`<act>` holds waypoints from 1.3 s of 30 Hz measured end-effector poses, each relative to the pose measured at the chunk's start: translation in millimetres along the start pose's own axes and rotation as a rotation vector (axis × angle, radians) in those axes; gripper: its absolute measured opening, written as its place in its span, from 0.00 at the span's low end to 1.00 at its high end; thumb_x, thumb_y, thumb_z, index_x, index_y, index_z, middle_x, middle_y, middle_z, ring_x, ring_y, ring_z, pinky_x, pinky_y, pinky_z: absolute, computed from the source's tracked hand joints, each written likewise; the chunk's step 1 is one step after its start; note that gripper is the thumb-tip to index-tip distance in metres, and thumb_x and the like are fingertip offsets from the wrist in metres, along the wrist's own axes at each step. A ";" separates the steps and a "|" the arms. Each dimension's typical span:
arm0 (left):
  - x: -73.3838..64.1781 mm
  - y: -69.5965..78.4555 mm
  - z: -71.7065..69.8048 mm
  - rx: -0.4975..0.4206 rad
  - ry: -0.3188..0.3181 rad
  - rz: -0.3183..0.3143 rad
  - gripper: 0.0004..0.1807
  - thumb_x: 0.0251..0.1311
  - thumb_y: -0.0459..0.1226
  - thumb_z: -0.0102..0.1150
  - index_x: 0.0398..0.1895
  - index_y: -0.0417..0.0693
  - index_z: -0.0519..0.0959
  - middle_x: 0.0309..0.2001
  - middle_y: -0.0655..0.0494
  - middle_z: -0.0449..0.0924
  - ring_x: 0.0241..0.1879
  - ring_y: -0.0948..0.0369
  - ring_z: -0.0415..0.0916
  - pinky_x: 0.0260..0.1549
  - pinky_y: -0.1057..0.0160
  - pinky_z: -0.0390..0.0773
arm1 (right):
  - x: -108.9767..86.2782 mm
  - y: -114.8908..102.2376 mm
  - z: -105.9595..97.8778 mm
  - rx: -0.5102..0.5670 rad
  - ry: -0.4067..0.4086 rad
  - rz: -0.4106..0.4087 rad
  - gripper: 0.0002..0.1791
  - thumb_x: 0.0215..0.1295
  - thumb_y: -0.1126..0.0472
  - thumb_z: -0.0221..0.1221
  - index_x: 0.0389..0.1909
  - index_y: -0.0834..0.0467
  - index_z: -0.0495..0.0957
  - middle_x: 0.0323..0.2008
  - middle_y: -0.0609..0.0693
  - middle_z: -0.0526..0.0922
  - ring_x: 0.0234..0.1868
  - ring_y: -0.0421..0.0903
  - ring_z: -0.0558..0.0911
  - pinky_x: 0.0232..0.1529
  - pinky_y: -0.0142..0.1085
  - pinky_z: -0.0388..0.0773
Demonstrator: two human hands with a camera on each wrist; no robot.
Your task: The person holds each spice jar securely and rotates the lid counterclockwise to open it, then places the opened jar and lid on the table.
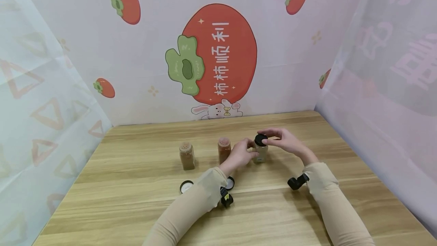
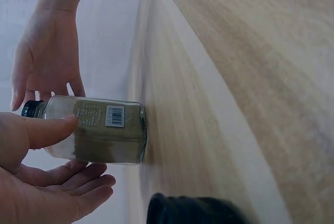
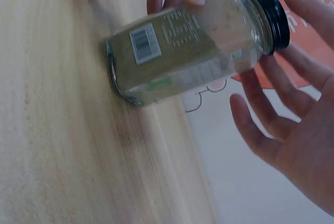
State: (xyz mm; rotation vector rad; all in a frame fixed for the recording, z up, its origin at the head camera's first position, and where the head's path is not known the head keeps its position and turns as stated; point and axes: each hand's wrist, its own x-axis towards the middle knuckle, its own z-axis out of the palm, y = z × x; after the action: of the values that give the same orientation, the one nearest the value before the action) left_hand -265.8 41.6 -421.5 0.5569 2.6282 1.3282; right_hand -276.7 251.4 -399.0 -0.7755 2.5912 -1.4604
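Observation:
A clear glass spice jar (image 1: 260,155) with a black screw lid (image 1: 261,139) stands upright on the table, greenish-brown powder inside. My left hand (image 1: 240,153) holds its body, thumb on one side and fingers on the other, as the left wrist view shows. Around the lid, my right hand (image 1: 286,140) has its thumb and fingertips; in the right wrist view its other fingers (image 3: 255,127) spread beside the jar. Just left of my left hand is a lidless jar of reddish powder (image 1: 224,151) with a perforated top.
Farther left stands another lidless jar of brown powder (image 1: 187,158). Two black lids, one at left (image 1: 186,187) and one partly behind my left sleeve (image 1: 230,183), lie inside up on the wooden table (image 1: 136,185). Printed cloth (image 1: 150,60) hangs behind and at both sides.

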 end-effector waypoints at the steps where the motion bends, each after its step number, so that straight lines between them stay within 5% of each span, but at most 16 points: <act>1: -0.4 0.8 -0.3 0.003 0.001 -0.001 0.19 0.58 0.39 0.64 0.51 0.45 0.74 0.54 0.50 0.78 0.59 0.53 0.71 0.59 0.54 0.72 | -0.3 -0.2 0.8 -0.011 0.011 0.008 0.23 0.65 0.56 0.59 0.60 0.58 0.73 0.55 0.56 0.78 0.57 0.53 0.76 0.52 0.39 0.77; 17: -3.0 5.7 0.2 0.003 0.016 -0.023 0.19 0.57 0.38 0.64 0.50 0.44 0.74 0.52 0.51 0.78 0.58 0.53 0.72 0.58 0.54 0.72 | -6.4 -23.3 17.2 -0.023 0.082 0.056 0.25 0.60 0.60 0.64 0.57 0.64 0.72 0.51 0.63 0.78 0.53 0.62 0.77 0.47 0.40 0.79; 27: -1.8 3.8 0.0 0.010 0.017 -0.023 0.19 0.57 0.39 0.65 0.50 0.45 0.74 0.52 0.52 0.78 0.58 0.54 0.72 0.59 0.54 0.72 | -1.1 -4.3 13.6 -0.010 0.085 0.049 0.24 0.57 0.55 0.66 0.55 0.57 0.76 0.52 0.57 0.80 0.55 0.54 0.77 0.54 0.45 0.77; 39: -2.4 4.3 -1.1 0.024 0.013 -0.021 0.19 0.57 0.39 0.64 0.51 0.45 0.74 0.52 0.52 0.78 0.58 0.54 0.72 0.59 0.54 0.71 | 0.7 -4.7 8.3 0.020 0.033 0.033 0.25 0.57 0.59 0.66 0.56 0.59 0.76 0.53 0.58 0.79 0.55 0.55 0.77 0.50 0.34 0.79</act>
State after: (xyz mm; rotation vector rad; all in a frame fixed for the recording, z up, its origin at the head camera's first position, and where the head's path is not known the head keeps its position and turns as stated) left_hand -262.8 42.2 -417.6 0.5249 2.6560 1.3000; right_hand -273.0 242.6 -399.6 -0.7086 2.5963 -1.4994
